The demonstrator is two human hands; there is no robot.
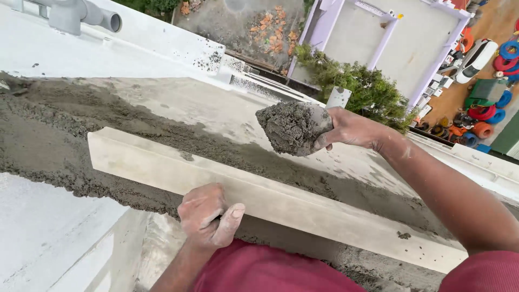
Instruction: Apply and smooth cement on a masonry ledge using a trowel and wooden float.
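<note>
We see a wall top [162, 103] spread with wet grey mortar [70, 135]. A long pale straightedge [303, 208] lies along its near edge. Our left hand [208, 216] presses on the straightedge's near face, fingers curled together, the thumb flat against it. Our right hand [351, 130] hovers above the far side, fingers clamped under a trowel [319, 121], whose heaped mortar lump [289, 127] sits just beyond the fingertips.

Grey mortar [292, 128], off-white straightedge [303, 208], red shirt [270, 273].
</note>
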